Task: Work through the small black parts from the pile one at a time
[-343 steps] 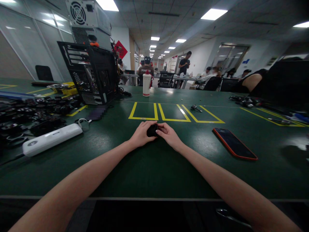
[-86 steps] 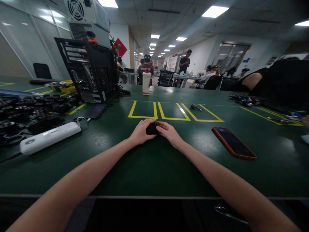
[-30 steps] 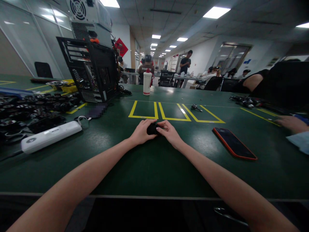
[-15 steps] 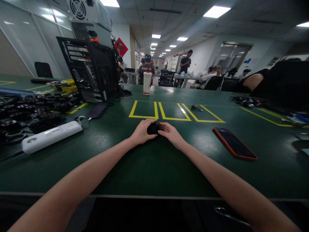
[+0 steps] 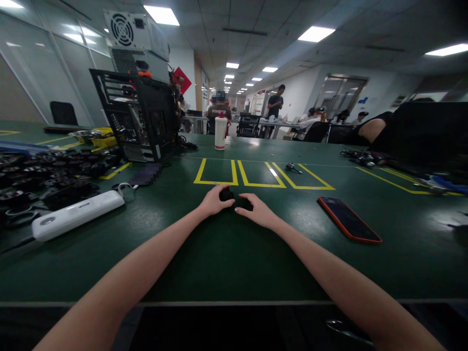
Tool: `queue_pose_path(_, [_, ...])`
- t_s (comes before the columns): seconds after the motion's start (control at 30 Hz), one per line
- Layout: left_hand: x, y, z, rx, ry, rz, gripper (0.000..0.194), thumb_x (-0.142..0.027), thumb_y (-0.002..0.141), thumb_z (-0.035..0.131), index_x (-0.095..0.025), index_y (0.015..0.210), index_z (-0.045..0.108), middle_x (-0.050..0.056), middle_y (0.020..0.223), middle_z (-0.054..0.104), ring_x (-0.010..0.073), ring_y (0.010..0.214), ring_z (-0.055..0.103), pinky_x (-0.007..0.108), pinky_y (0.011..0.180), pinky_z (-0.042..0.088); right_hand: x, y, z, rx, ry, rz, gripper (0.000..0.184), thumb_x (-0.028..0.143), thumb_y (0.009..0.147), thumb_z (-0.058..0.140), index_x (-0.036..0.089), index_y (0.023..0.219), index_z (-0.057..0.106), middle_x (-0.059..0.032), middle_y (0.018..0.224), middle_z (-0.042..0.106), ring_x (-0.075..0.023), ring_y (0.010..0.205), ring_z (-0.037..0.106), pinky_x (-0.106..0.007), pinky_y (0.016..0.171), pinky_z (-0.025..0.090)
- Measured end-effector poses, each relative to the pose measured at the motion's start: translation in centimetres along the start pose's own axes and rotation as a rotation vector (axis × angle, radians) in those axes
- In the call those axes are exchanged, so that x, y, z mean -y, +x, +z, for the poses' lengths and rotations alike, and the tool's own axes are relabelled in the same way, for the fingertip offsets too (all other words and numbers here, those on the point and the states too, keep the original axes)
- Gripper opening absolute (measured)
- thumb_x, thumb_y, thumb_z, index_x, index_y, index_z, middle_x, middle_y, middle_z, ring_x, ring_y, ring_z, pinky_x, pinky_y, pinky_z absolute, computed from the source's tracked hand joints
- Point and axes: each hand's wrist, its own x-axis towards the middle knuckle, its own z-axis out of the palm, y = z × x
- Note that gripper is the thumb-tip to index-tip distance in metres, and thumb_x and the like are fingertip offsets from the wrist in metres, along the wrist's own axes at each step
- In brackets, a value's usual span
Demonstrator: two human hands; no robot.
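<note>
My left hand (image 5: 215, 201) is closed round a small black object (image 5: 225, 194), whose kind I cannot make out because the fingers cover part of it. To its right, my right hand (image 5: 255, 209) holds nothing, with thumb and fingers apart and pointing toward the black object across a small gap. Both hands are low over the green table (image 5: 234, 258), just in front of the yellow tape outlines (image 5: 215, 183). A small dark metallic part (image 5: 293, 168) lies within the right-hand outline.
An orange-cased phone (image 5: 349, 220) lies to the right. On the left are a white power strip (image 5: 78, 214), a heap of black parts (image 5: 47, 170) and an open computer case (image 5: 139, 114). A white cup (image 5: 220, 132) stands behind the outlines. Other people are farther back.
My right hand has come off the black object and moved slightly away, its fingers spreading. My left hand still holds the object. The camera view has shifted a little.
</note>
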Motion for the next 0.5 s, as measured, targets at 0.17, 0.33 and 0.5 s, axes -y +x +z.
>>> queue_pose_path(0.17, [-0.1, 0.0, -0.5, 0.059, -0.041, -0.021, 0.057, -0.036, 0.068, 0.061, -0.018, 0.118, 0.043, 0.008, 0.118, 0.050, 0.0232, 0.109, 0.047, 0.038, 0.094, 0.038, 0.4, -1.1, -1.4, 0.125, -0.046, -0.004, 0.063, 0.039, 0.066, 0.061, 0.021, 0.122, 0.039, -0.0097, 0.123, 0.042, -0.0217, 0.113, 0.043, -0.040, 0.096, 0.034])
queue_pose_path(0.33, [-0.1, 0.1, -0.7, 0.088, -0.089, -0.043, 0.058, -0.037, 0.067, 0.063, -0.018, 0.118, 0.043, 0.009, 0.118, 0.050, 0.0241, 0.109, 0.047, 0.040, 0.094, 0.037, 0.2, -1.1, -1.8, 0.105, -0.099, -0.010, 0.053, 0.030, 0.072, 0.058, 0.019, 0.121, 0.040, -0.0084, 0.113, 0.051, -0.0192, 0.105, 0.049, -0.040, 0.093, 0.036])
queue_pose_path(0.5, [-1.6, -2.0, -1.3, 0.132, -0.062, 0.001, 0.056, -0.036, 0.069, 0.060, -0.017, 0.118, 0.039, 0.010, 0.115, 0.049, 0.0226, 0.105, 0.048, 0.039, 0.091, 0.039, 1.6, -2.2, -1.2, 0.066, -0.306, -0.022, 0.048, 0.035, 0.076, 0.052, 0.016, 0.119, 0.042, -0.0113, 0.116, 0.048, -0.0232, 0.108, 0.046, -0.042, 0.090, 0.040])
